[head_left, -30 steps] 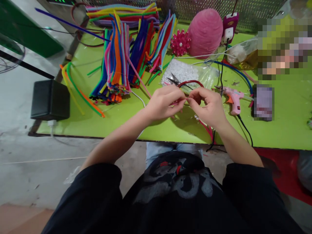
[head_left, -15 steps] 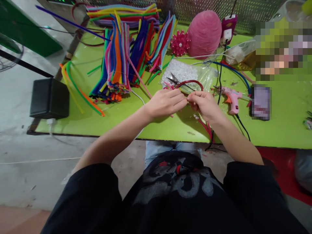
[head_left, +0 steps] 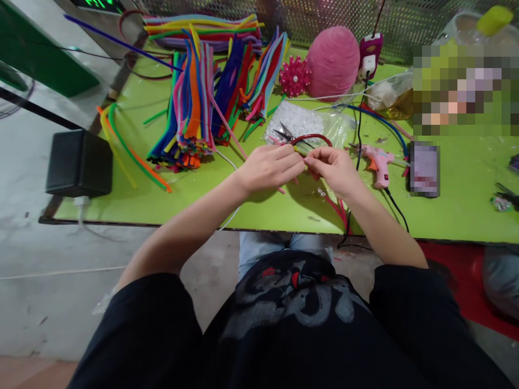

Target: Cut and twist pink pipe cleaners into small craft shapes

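Note:
My left hand point(head_left: 270, 168) is closed near the table's front middle, fingers pressed together over a small pink piece that is mostly hidden. Thumb and fingertips of my right hand point(head_left: 333, 170) pinch the same spot; what they grip is too small to name. Just beyond the hands lie black-bladed scissors point(head_left: 286, 133) with a red handle point(head_left: 312, 138), partly on a bag of white beads point(head_left: 294, 120). Pink pipe cleaners point(head_left: 338, 209) and a few pearl beads point(head_left: 321, 192) lie below my right hand. A pink glue gun point(head_left: 379, 162) rests to the right.
Bundles of colourful pipe cleaners point(head_left: 194, 97) lie at the back left. A pink yarn-like cone point(head_left: 333, 64) and a pink flower point(head_left: 295, 77) stand behind the bead bag. A black box point(head_left: 79, 162) sits left, a phone point(head_left: 424, 168) right; cables cross the green table point(head_left: 458, 216).
The whole view has shifted slightly, so most things appear a little further left. Both hands stay together; my right fingers have moved slightly at the pinch.

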Tool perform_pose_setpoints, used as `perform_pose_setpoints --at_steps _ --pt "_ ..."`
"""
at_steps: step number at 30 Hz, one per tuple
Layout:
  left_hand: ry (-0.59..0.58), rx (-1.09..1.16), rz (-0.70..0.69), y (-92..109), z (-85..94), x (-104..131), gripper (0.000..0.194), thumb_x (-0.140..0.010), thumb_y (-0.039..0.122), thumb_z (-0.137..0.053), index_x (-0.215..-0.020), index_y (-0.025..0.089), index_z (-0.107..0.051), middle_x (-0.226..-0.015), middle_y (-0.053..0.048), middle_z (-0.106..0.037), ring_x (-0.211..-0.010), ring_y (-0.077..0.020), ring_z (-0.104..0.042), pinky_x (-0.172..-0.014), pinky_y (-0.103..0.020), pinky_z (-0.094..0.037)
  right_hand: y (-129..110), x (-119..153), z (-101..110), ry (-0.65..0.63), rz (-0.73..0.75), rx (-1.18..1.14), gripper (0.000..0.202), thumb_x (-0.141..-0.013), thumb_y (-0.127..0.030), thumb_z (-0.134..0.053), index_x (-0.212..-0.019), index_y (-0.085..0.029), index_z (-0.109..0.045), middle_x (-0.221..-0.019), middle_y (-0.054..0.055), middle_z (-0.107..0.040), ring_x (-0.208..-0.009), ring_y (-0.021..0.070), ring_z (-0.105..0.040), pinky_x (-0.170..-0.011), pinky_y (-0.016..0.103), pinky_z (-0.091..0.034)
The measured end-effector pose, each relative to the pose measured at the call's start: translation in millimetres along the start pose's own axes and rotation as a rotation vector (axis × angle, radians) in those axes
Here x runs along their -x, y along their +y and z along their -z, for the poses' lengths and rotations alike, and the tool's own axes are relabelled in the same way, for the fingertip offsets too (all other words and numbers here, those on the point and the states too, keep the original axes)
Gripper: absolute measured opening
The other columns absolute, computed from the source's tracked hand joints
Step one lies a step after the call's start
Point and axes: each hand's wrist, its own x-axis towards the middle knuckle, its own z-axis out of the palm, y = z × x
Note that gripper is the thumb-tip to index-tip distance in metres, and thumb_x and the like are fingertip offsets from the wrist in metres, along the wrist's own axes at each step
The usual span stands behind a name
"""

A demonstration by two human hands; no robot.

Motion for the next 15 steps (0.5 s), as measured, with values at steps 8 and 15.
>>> perform_pose_setpoints --at_steps 8,15 --pt "-0.226 0.19 -0.098 -10 11.3 -18 0.035 -0.111 0.02 -0.039 -0.088 0.02 -0.065 -0.078 -0.002 -0.063 -0.068 -0.015 -0.057 -0.056 -0.032 -0.03 -5 -7 10 -0.098 -0.249 -0.126 0.02 -0.069 -0.02 -0.081 -0.066 -0.016 -0.062 -0.054 -0.005 -0.05 -0.049 0.0067 -0.043 -0.05 0.021 -0.033" --pt "-0.239 0.351 0.17 -20 7.2 -22 0.033 -0.11 0.034 -0.044 -0.09 0.024 -0.068 -0.081 -0.004 -0.066 -0.074 -0.0179 -0.061 -0.061 -0.033 -0.036 -17 -3 36 -0.027 -0.11 0.141 0.02 -0.088 -0.027 -0.08 -0.078 -0.016 -0.067 -0.064 -0.001 -0.06 -0.052 0.0087 -0.048 -0.053 0.026 -0.037"
